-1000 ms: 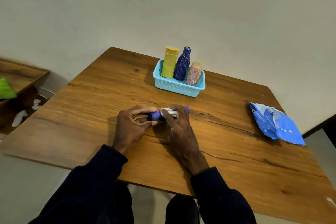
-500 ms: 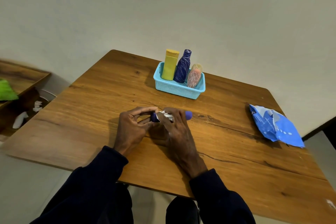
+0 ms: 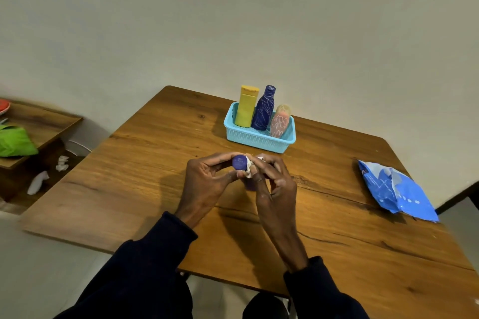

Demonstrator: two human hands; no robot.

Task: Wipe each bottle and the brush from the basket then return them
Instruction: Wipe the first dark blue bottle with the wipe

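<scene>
- The small purple bottle (image 3: 239, 162) is held between both hands over the middle of the wooden table (image 3: 155, 163), on the near side of the basket. Its round end is turned up toward the camera.
- The left hand (image 3: 204, 181) grasps the bottle. Its thumb and curled fingers close round the end, and the palm faces right.
- The right hand (image 3: 274, 189) pinches a crumpled white wipe (image 3: 249, 167) against the bottle's right side, fingers bent and knuckles up.
- Both forearms, in dark sleeves, reach in from the near edge and meet at the bottle.
- The light blue basket (image 3: 256, 138) stands further back and holds a yellow bottle (image 3: 246, 107), a dark blue bottle (image 3: 264, 109) and a pink bottle (image 3: 280, 122).
- A blue wipes packet (image 3: 396, 189) lies well apart at the right.
</scene>
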